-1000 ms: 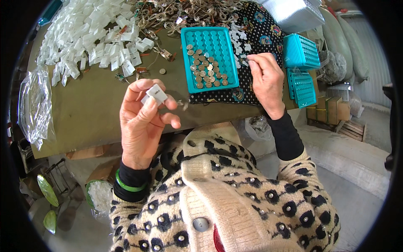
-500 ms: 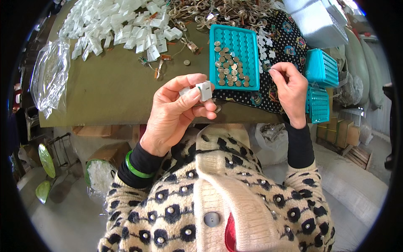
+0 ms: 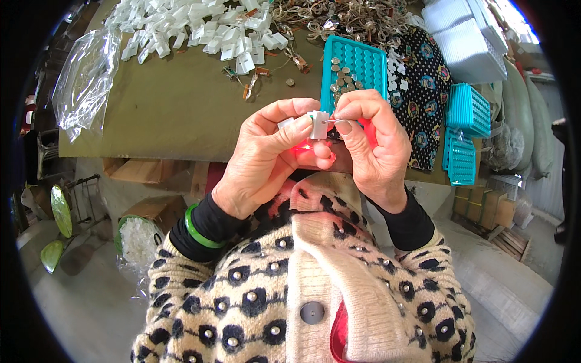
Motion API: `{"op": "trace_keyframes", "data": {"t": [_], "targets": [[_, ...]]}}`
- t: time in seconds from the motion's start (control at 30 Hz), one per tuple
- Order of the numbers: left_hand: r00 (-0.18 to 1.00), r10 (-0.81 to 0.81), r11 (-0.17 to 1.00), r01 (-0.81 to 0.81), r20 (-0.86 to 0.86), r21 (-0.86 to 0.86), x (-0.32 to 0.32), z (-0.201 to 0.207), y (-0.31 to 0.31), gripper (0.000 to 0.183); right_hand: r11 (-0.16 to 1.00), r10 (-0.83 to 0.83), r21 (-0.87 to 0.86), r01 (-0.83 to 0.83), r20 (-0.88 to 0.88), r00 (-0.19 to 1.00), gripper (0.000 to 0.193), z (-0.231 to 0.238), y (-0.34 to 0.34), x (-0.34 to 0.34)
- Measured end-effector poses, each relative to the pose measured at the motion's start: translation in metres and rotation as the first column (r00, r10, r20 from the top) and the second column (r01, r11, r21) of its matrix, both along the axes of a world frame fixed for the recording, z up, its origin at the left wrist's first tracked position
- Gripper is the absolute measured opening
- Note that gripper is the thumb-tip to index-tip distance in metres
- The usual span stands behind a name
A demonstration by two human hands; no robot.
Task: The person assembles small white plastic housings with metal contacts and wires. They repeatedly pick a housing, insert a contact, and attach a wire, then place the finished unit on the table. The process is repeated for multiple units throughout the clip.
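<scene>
Between the thumb and fingers of my left hand (image 3: 257, 145) is a small white plastic case (image 3: 320, 126) with a narrow slot in its face. My right hand (image 3: 381, 148) has closed in a pinch on a thin, pale strip (image 3: 331, 121), whose tip meets the case at the slot. Whether the tip is inside cannot be made out. A red glow lights the fingers of both hands. Just behind the right hand, a teal tray (image 3: 370, 49) of round pockets carries several button cells (image 3: 345, 78); the hand hides its near part.
Piled white cases (image 3: 200, 27) and tangled wires (image 3: 339, 18) cover the far table. Small white pieces (image 3: 396, 69) lie on a patterned black cloth (image 3: 423, 109). Stacked teal trays (image 3: 469, 109) and white trays (image 3: 466, 45) stand right. Clear plastic (image 3: 88, 85) lies left.
My right hand has come left from beside the small white pieces to the white case, bringing the thin strip against it. A red glow now shows on the fingers.
</scene>
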State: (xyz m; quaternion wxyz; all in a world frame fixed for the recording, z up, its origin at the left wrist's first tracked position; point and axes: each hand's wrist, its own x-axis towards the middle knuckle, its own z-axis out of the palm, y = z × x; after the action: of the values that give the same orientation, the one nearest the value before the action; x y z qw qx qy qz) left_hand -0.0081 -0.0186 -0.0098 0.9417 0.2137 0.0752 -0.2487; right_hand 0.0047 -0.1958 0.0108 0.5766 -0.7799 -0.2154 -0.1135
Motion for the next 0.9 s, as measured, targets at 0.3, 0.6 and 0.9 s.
{"op": "trace_keyframes", "data": {"t": [0.3, 0.6, 0.9], "targets": [[0.999, 0.028, 1.000, -0.028, -0.039, -0.006, 0.000, -0.001, 0.003, 0.023, 0.999, 0.018, -0.051, -0.020, -0.049, 0.999, 0.011, 0.002, 0.007, -0.001], [0.998, 0.048, 0.999, -0.047, 0.033, -0.012, 0.001, -0.009, 0.013, 0.021, 0.990, 0.078, -0.123, -0.073, 0.035, 0.996, 0.013, -0.002, 0.018, 0.010], [0.996, 0.073, 0.993, -0.078, 0.056, 0.091, -0.001, -0.014, 0.019, 0.022, 0.910, 0.200, -0.396, -0.124, 0.158, 0.967, 0.009, 0.007, 0.026, 0.018]]}}
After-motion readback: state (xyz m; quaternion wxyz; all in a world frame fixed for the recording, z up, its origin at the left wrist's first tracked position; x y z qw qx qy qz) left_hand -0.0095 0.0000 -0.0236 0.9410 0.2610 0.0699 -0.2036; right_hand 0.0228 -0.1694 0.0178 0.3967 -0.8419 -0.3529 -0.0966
